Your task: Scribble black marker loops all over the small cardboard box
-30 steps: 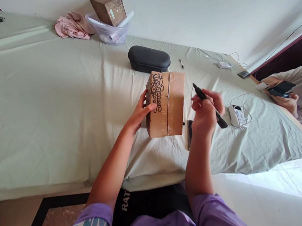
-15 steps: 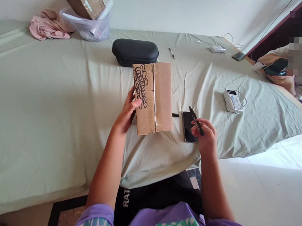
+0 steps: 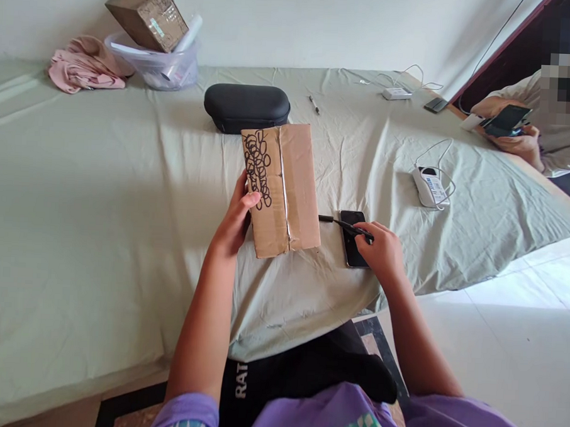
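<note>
My left hand [image 3: 237, 218] grips the left side of a cardboard box [image 3: 298, 189], its thumb on the face and its other fingers hidden behind. Black looped scribbles run down the left strip of that face, beside a taped seam. In my right hand [image 3: 380, 246] is a black marker [image 3: 355, 229], uncapped, its tip pointing left. The tip is close to a black marker cap [image 3: 326, 218] that shows at the box's right edge; whether they touch I cannot tell. Below the marker a smartphone [image 3: 352, 255] lies on the cloth.
Behind the box sits a black hard case [image 3: 247, 105], with a pen [image 3: 314, 105] to its right. A plastic basket [image 3: 152, 56] holding another box [image 3: 152, 19] stands far left beside pink cloth [image 3: 83, 66]. At right are a cabled white device [image 3: 430, 187] and a person holding a phone [image 3: 509, 120].
My right hand has turned the marker from pointing up and away to pointing left, its tip now near the cap. The view has shifted slightly; my left hand keeps its hold on the box.
</note>
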The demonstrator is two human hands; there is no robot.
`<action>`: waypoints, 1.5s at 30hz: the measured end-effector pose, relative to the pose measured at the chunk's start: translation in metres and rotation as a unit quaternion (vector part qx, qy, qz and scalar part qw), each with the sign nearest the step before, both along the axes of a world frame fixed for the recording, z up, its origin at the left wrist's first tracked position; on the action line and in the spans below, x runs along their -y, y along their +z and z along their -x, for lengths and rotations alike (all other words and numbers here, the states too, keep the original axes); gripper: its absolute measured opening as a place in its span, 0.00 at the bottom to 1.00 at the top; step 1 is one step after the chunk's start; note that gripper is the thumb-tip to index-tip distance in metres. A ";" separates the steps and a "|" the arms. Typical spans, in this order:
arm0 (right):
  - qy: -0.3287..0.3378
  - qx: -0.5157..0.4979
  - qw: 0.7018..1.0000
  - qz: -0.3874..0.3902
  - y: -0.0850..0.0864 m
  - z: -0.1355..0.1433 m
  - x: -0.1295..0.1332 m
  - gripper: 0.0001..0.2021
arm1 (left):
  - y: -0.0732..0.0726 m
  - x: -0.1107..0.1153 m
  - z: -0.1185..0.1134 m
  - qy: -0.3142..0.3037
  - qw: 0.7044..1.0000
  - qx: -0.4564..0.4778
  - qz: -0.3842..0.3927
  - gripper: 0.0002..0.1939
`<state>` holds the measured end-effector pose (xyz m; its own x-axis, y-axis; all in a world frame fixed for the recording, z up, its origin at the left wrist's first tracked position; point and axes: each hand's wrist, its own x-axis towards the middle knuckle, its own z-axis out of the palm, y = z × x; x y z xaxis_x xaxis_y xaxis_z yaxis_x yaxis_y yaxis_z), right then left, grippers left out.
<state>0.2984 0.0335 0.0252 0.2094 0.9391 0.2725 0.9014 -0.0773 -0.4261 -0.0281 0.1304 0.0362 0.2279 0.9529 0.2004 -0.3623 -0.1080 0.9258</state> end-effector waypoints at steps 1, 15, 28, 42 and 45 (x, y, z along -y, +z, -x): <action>0.005 -0.007 1.000 0.002 -0.001 0.002 -0.001 0.18 | 0.000 0.000 0.000 0.000 1.000 0.001 0.003 0.42; 0.055 -0.025 0.998 0.010 -0.015 0.027 -0.015 0.19 | 0.001 0.000 0.000 0.006 1.000 0.000 0.013 0.43; 0.105 0.058 0.993 0.020 -0.024 0.045 -0.024 0.20 | -0.001 -0.002 0.001 0.005 1.000 -0.003 0.007 0.41; 0.168 0.135 0.964 0.153 -0.015 0.088 -0.084 0.13 | 0.001 0.000 0.000 0.005 0.999 0.019 0.029 0.42; 0.141 0.043 0.987 0.068 -0.022 0.078 -0.086 0.12 | -0.001 -0.002 0.001 0.002 1.000 0.007 0.020 0.42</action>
<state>0.2201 0.1199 0.0027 -0.0830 0.9858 0.1457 0.9274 0.1299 -0.3508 -0.0286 0.1322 0.0356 0.2221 0.9610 0.1650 -0.3749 -0.0720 0.9243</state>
